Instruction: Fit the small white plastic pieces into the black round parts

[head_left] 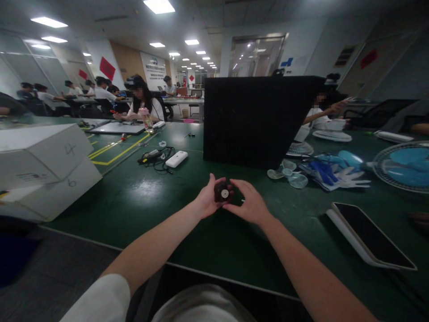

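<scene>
My left hand [207, 201] cradles a small dark object with a pale round disc on its face [225, 193]. Its thumb points up and its fingers curl behind the object. What exactly the object is does not show. Close on its right side is my right hand [252, 203], curved with thumb and fingers spread apart. A gap shows between most of that hand and the object; whether a fingertip touches it I cannot tell. Both hands are above the green table [147, 205], in front of a large black box-like panel [248, 120].
White boxes [40, 165] stand at left. Beyond my hands lie a white power bank [176, 158] and a black cable [157, 154]. At right are clear fan blades [288, 173], gloves [331, 174], a blue fan [407, 163] and a tablet-like device [372, 235]. People sit across the room.
</scene>
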`<state>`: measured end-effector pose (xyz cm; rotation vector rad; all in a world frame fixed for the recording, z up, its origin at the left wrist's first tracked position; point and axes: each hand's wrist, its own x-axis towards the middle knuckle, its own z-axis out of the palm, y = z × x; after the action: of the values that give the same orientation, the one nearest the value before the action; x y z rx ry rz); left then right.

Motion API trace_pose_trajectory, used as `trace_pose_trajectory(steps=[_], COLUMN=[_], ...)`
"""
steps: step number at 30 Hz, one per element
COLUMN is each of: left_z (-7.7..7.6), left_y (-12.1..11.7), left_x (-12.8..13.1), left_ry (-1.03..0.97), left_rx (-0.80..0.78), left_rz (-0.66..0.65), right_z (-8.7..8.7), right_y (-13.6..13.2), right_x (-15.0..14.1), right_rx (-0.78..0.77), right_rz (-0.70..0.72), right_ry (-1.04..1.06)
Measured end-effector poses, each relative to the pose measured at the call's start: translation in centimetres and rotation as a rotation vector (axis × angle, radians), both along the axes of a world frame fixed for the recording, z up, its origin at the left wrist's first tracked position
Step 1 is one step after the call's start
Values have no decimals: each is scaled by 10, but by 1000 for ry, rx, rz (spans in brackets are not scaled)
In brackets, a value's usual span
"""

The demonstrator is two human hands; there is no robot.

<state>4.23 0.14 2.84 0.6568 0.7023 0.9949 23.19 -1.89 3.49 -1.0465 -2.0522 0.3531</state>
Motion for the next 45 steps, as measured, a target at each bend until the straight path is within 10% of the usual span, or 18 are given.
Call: trace_pose_trajectory(steps=[21, 45], left_z=[-16, -24], left_y=[24, 22], left_x=[-31, -35], left_ry=[671, 683], left_rx=[790, 891], left_rz=[-42, -215], right_z=[-9, -5], right_y=[7, 11], right_x=[4, 2], right_rx=[-52, -36], right_rz=[56, -39], right_ry=[-96, -19])
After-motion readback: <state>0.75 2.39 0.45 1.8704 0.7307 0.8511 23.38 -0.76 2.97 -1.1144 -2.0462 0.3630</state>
